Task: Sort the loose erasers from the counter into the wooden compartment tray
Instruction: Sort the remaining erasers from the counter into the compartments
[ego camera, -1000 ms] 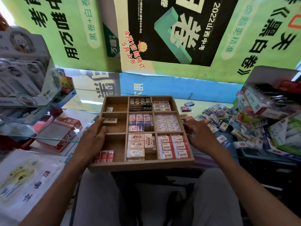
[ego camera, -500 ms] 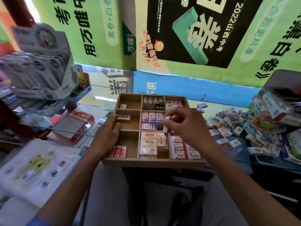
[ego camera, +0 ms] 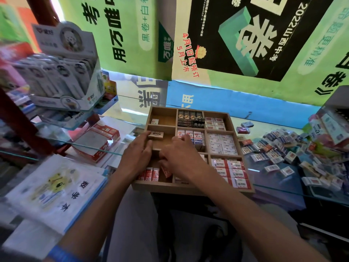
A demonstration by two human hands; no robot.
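Both hands over left column of wooden tray (ego camera: 192, 188); red eraser (ego camera: 166, 170) going into near-left compartment.

Right hand (ego camera: 181, 159) curled down over the near-left bay, fingers pinching a red-wrapped eraser, held just beside the three red 2B erasers (ego camera: 150, 174) already standing there; likely grouping same type together; left hand (ego camera: 137, 157) laid flat on tray's left rim, fingers straight and together, tips touching the lone tan eraser (ego camera: 156, 134) in middle-left bay; probably steadying the tray, which overhangs the glass desk (ego camera: 273, 178) edge toward the lap; other bays packed in neat rows by wrapper type; big loose pile (ego camera: 279, 148) well apart on desk to the right, so plenty left to sort; release not yet made; exact finger contact partly hidden by back of hand.
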